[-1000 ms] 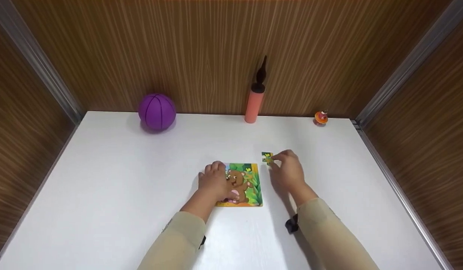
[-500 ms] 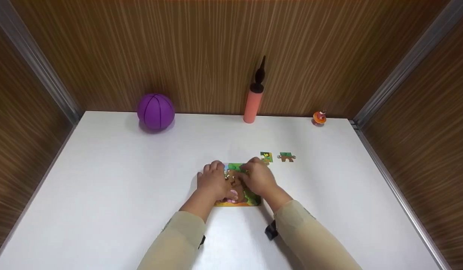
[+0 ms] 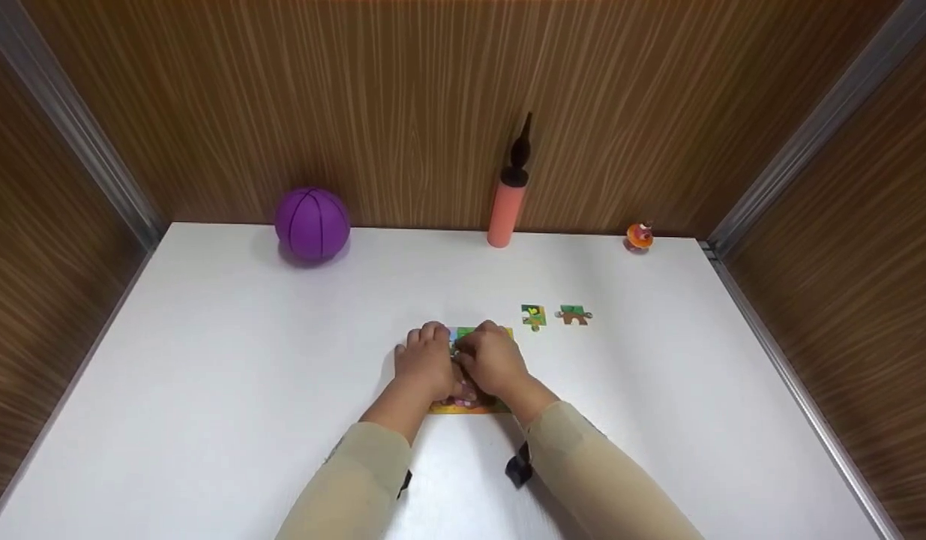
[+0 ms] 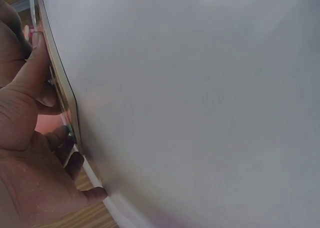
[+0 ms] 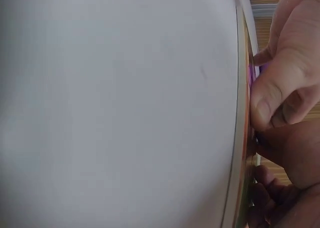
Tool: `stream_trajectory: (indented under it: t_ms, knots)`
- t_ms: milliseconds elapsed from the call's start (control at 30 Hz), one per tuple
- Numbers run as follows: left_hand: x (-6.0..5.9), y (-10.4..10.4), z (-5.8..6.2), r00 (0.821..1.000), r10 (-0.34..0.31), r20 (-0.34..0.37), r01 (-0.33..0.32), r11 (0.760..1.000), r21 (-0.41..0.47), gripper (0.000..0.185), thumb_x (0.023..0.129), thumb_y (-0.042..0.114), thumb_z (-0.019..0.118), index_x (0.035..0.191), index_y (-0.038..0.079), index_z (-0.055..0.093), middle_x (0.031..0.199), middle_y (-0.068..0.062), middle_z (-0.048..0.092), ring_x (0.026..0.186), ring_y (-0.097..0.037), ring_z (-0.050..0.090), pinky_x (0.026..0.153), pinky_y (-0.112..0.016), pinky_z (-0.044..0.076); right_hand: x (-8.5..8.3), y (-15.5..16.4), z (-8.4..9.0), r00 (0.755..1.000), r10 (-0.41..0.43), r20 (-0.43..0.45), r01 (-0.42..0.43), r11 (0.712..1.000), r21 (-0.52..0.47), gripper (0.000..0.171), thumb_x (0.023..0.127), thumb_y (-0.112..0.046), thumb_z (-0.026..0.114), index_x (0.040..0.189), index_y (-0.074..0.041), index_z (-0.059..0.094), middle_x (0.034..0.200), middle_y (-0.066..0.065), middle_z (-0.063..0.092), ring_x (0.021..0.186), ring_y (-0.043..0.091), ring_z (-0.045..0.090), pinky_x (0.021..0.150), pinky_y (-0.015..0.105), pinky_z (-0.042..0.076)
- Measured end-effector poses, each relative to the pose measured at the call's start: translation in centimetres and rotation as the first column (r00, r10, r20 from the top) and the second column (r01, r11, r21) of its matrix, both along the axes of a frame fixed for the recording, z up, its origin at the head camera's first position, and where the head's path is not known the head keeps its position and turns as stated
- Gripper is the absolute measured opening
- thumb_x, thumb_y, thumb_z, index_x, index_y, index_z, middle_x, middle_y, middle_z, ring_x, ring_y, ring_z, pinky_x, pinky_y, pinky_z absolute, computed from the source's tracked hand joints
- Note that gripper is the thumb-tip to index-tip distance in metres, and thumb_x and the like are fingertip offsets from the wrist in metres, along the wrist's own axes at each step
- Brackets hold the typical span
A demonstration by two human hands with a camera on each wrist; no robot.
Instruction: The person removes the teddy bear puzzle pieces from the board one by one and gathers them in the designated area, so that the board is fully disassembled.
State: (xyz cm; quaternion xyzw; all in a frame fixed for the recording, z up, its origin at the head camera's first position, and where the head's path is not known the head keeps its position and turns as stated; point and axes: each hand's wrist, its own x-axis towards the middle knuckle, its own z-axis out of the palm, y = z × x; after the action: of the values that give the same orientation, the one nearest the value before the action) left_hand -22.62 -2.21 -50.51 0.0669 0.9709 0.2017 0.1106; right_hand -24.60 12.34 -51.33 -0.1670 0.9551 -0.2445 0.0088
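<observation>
A square jigsaw puzzle (image 3: 463, 409) with a brown bear picture lies flat on the white table. My left hand (image 3: 424, 367) rests over its left side, fingers spread. In the left wrist view, the left thumb (image 4: 31, 68) lies on the puzzle by its near edge. The right hand (image 3: 496, 361) is bent over the puzzle's upper middle, with thumb and fingertips down at its surface; I cannot tell whether a piece is between them. Both hands cover much of the picture. A corner piece (image 3: 534, 315) and a brown-and-green puzzle piece (image 3: 575, 315) lie loose beyond the puzzle's right side.
Along the back of the table stand a purple ball (image 3: 313, 225), a salmon hand pump (image 3: 506, 210) with a black top, and a small orange toy figure (image 3: 639, 236). Wood-patterned panels (image 3: 433, 112) wall the back and both sides.
My right hand has moved left from beside the loose corner piece onto the puzzle, then farther in toward its middle. The brown-and-green piece has come into sight. The left hand has stayed put.
</observation>
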Motion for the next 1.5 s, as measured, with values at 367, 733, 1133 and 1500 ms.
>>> stream_trajectory:
  t_ms: [367,733,1133,1500]
  knots:
    - [-0.2,-0.4,-0.2,0.997,0.046,0.069,-0.047,0.999,0.025,0.131,0.069,0.052,0.099,0.164,-0.002,0.027,0.170,-0.017,0.023,0.154,-0.036,0.022,0.124,-0.055,0.025,0.2,-0.8,-0.3,0.998,-0.050,0.045,0.052,0.998,-0.044,0.016,0.098,-0.015,0.076,0.110,-0.007,0.082,0.104,0.007,0.064,0.100,0.025,0.064,0.098,0.044,0.056]
    - [-0.1,-1.0,-0.1,0.994,0.088,0.069,-0.085,0.995,-0.050,0.142,0.066,0.063,0.096,0.166,-0.002,0.020,0.171,-0.017,0.020,0.154,-0.036,0.019,0.118,-0.073,0.020,0.2,-1.1,-0.5,0.991,-0.099,0.089,0.105,0.992,-0.068,0.016,0.100,-0.014,0.072,0.112,-0.010,0.081,0.107,0.004,0.063,0.105,0.024,0.063,0.103,0.044,0.052]
    - [-0.1,-0.9,-0.2,0.992,0.107,0.063,-0.105,0.994,-0.031,0.142,0.064,0.065,0.096,0.167,0.001,0.022,0.172,-0.018,0.018,0.157,-0.037,0.017,0.119,-0.073,0.018,0.1,-0.9,-1.3,0.979,-0.153,0.134,0.178,0.963,-0.201,0.012,0.098,-0.009,0.072,0.107,-0.012,0.078,0.102,-0.001,0.066,0.099,0.020,0.063,0.099,0.044,0.054]
    - [0.1,-0.6,-0.2,0.995,0.093,0.048,-0.091,0.995,-0.028,0.141,0.064,0.065,0.096,0.167,0.001,0.023,0.172,-0.016,0.020,0.157,-0.037,0.017,0.119,-0.074,0.018,0.4,-0.5,-0.9,0.990,-0.110,0.083,0.121,0.983,-0.137,0.011,0.099,-0.011,0.071,0.109,-0.009,0.076,0.103,0.002,0.069,0.101,0.023,0.066,0.105,0.055,0.044]
